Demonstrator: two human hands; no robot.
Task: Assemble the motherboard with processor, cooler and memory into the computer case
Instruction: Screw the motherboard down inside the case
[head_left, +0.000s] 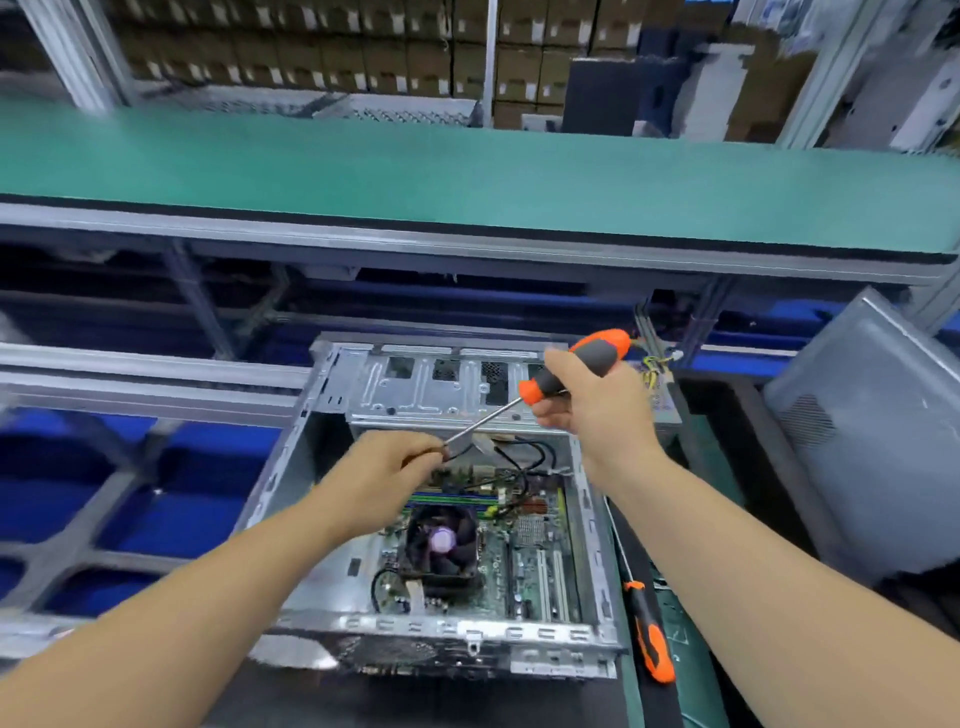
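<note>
Your right hand (597, 400) grips the orange-and-grey screwdriver (566, 371) by its handle while your left hand (387, 478) pinches at its tip, probably seating a screw, directly above the motherboard (524, 551) already lying in the computer case (452, 631).

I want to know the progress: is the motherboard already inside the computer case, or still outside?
Inside. The motherboard lies flat on the floor of the open computer case, with its cooler on top.

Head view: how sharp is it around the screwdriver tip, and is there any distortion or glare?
Head view: soft throughout; the tip of the held screwdriver is hidden at the left hand's fingers; the green shelf bows from the wide-angle lens; the cooler hub glares pale.
</note>
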